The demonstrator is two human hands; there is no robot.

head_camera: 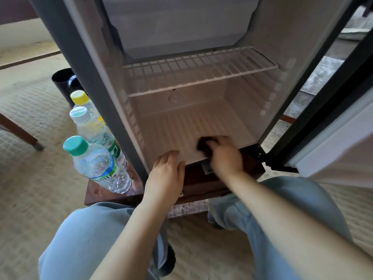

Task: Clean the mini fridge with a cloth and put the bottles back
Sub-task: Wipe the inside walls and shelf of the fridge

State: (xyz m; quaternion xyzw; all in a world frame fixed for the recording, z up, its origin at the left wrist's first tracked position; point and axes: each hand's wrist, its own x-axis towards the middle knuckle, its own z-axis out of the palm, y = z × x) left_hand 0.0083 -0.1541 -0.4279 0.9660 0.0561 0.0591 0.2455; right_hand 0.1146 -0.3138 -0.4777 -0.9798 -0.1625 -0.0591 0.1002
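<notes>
Wiping fridge floor (181,128) near front edge: right grip (224,156) clenched on cloth (203,145), left grip (167,172) flat, fingers relaxed, bracing on that edge, bottles (101,164) parked at tabletop's (96,196) left edge for access.

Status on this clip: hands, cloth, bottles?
Right hand grips dark cloth on fridge floor. Left hand open at front edge. Three bottles outside, to the left. Nothing blocking.

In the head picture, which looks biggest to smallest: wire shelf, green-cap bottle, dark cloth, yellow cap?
1. wire shelf
2. green-cap bottle, though it's nearest the camera
3. dark cloth and yellow cap look alike; the right hand covers part of the cloth
</notes>
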